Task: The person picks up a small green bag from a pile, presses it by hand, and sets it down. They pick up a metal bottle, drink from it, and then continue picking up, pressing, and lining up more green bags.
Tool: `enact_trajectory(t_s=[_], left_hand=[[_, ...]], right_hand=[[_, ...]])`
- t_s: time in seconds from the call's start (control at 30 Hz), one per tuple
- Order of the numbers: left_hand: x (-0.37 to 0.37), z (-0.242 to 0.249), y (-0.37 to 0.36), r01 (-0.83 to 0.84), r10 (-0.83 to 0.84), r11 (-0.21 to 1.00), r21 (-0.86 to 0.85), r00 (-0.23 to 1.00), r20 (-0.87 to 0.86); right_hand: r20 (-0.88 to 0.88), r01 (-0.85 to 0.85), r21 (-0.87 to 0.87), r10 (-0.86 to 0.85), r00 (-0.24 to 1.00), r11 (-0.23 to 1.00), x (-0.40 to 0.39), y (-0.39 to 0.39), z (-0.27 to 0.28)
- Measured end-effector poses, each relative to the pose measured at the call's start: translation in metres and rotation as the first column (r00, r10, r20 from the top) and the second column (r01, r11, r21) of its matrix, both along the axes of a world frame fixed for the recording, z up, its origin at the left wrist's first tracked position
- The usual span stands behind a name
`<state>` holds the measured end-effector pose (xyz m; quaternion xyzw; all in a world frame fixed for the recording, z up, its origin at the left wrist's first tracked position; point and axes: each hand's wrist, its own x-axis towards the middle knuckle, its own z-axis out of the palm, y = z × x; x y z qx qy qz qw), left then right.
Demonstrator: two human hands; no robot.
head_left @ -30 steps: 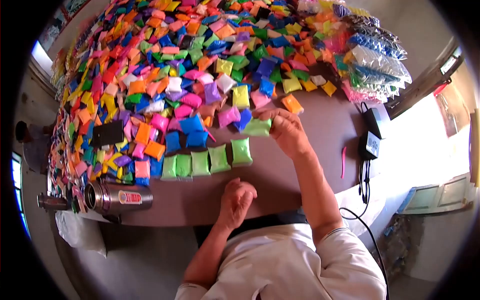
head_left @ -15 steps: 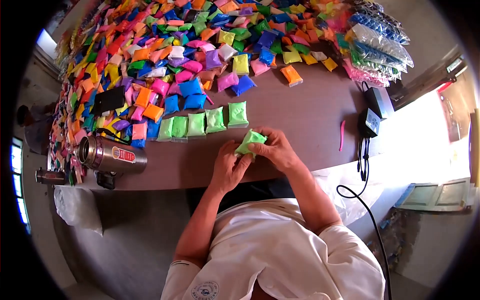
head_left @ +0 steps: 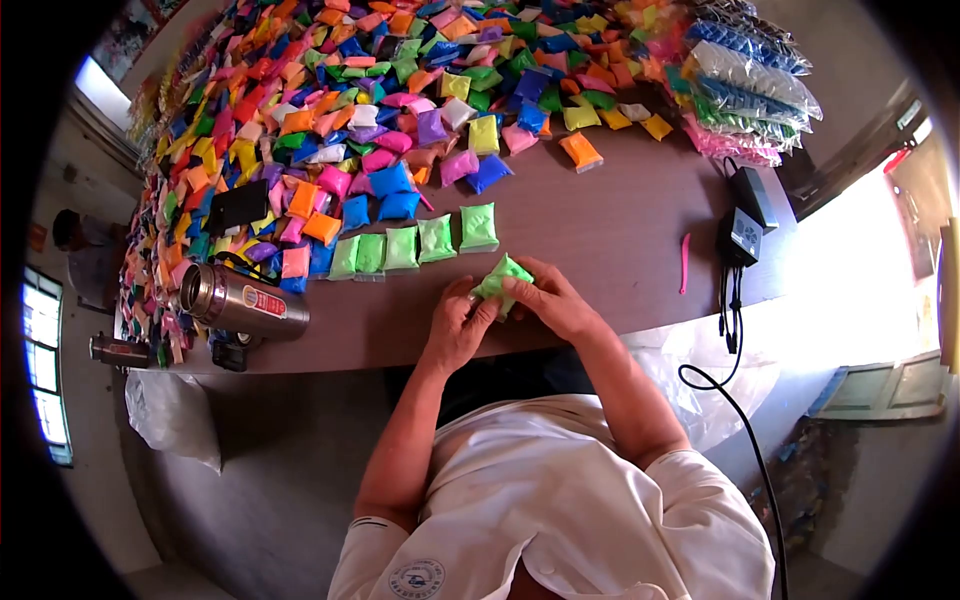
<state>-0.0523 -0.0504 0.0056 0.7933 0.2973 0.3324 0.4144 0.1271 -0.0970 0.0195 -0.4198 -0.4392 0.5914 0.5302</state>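
Observation:
A light green packet (head_left: 503, 279), soft-looking and in clear film, is gripped between my two hands above the table's front edge. My left hand (head_left: 462, 322) pinches its lower left side. On the right side, my right hand (head_left: 550, 300) holds it with the thumb across its face. Just beyond my hands, several similar green packets (head_left: 402, 247) lie in a row on the brown table (head_left: 600, 230), the rightmost one (head_left: 479, 228) slightly apart from the others.
A large heap of colourful packets (head_left: 380, 120) covers the table's far and left parts. A steel flask (head_left: 245, 303) lies at the left front. To the right are a pink stick (head_left: 685, 264), a black box with cables (head_left: 741, 238) and stacked plastic bags (head_left: 755, 90). A person (head_left: 90, 250) is at far left.
Both hands stay on the green packet, with its top now a little more pointed. The camera view has shifted slightly, moving the table items at left a bit rightward.

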Motion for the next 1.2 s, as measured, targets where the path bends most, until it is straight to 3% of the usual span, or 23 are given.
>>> enact_trajectory(t_s=[0.03, 0.13, 0.47, 0.53, 0.63, 0.87, 0.93, 1.03, 1.2], left_hand=[[-0.001, -0.002, 0.001, -0.006, 0.006, 0.998, -0.063, 1.000, 0.010], [0.002, -0.001, -0.002, -0.071, 0.072, 0.997, -0.032, 0.997, 0.030], [0.000, -0.001, -0.002, -0.036, 0.042, 0.992, -0.123, 0.998, 0.043], [0.003, -0.001, -0.004, -0.046, 0.071, 0.981, -0.191, 0.990, 0.125], [0.001, -0.003, -0.002, -0.001, 0.005, 0.998, -0.065, 0.998, 0.058], [-0.003, -0.002, 0.003, 0.092, -0.089, 0.993, 0.078, 0.995, -0.038], [-0.003, -0.001, 0.000, 0.038, -0.035, 0.998, -0.049, 0.997, 0.067], [-0.001, 0.006, -0.003, 0.027, -0.021, 0.996, -0.088, 0.998, 0.067], [0.003, -0.001, -0.002, -0.018, 0.018, 1.000, 0.005, 0.998, 0.062]], right_hand=[[-0.030, 0.054, -0.051, -0.056, 0.998, 0.997, -0.002, -0.002, 0.003], [-0.171, 0.075, -0.025, -0.078, 0.982, 0.997, -0.004, -0.001, -0.007], [-0.234, 0.100, 0.031, -0.090, 0.968, 0.995, -0.010, 0.005, -0.013], [-0.163, 0.138, -0.043, -0.143, 0.976, 0.990, -0.013, 0.004, -0.006], [-0.246, 0.080, -0.005, -0.079, 0.966, 0.997, -0.015, 0.004, -0.003], [-0.165, 0.023, 0.025, -0.019, 0.986, 0.999, -0.008, 0.007, -0.006], [0.052, 0.049, -0.026, -0.048, 0.997, 0.998, -0.006, 0.004, 0.004], [0.057, -0.074, -0.020, 0.075, 0.996, 0.997, -0.002, 0.002, -0.002], [0.022, 0.015, -0.017, -0.015, 1.000, 1.000, -0.010, 0.002, -0.008]])
